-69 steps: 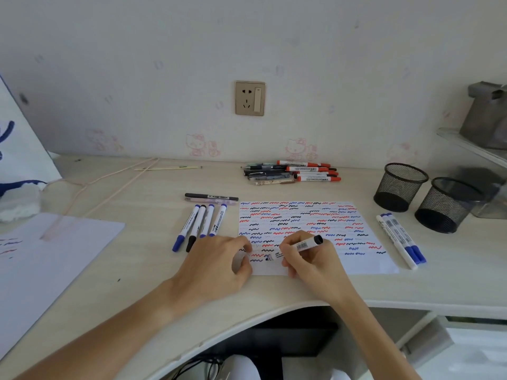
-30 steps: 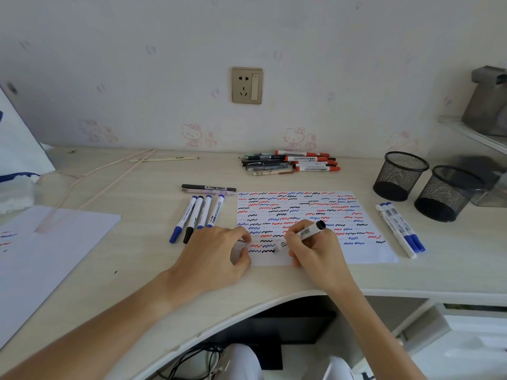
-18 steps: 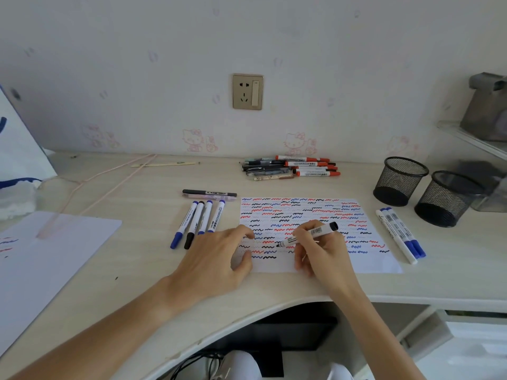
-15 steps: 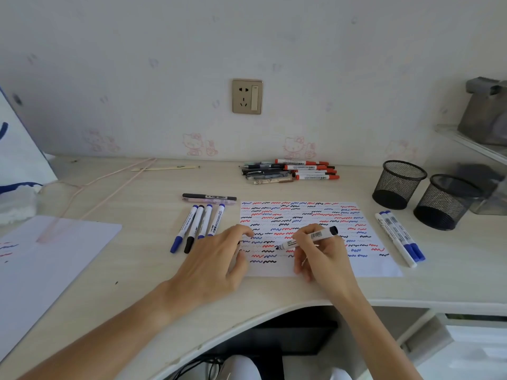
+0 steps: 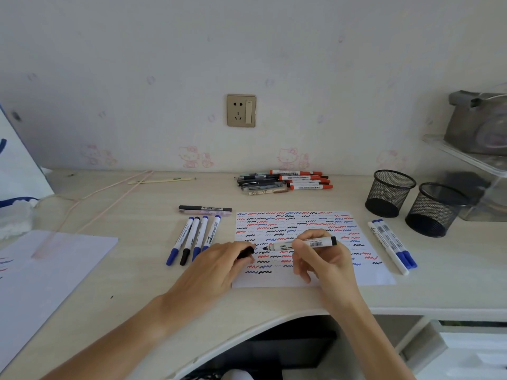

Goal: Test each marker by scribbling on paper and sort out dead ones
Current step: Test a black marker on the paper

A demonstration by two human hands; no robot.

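A white sheet of paper (image 5: 365,275) covered in red, blue and black squiggles lies on the desk. My right hand (image 5: 326,263) holds a white marker (image 5: 301,244) level just above the paper, its black tip uncapped and pointing left. My left hand (image 5: 216,266) pinches the black cap (image 5: 246,253) a short way from that tip. Several blue and black capped markers (image 5: 192,239) lie in a row left of the paper, two more blue ones (image 5: 392,246) to its right. A pile of pens and red markers (image 5: 285,181) lies at the back.
Two black mesh cups (image 5: 389,193) stand at the back right, beside a clear shelf. A second white sheet (image 5: 41,278) lies at the left. A black marker and a pink pen (image 5: 205,210) lie crosswise above the row. The desk's curved front edge (image 5: 274,318) is close below my hands.
My right hand lifted the marker off the paper and turned it level. My left hand left the sheet's edge and now brings the black cap close to the marker's tip.
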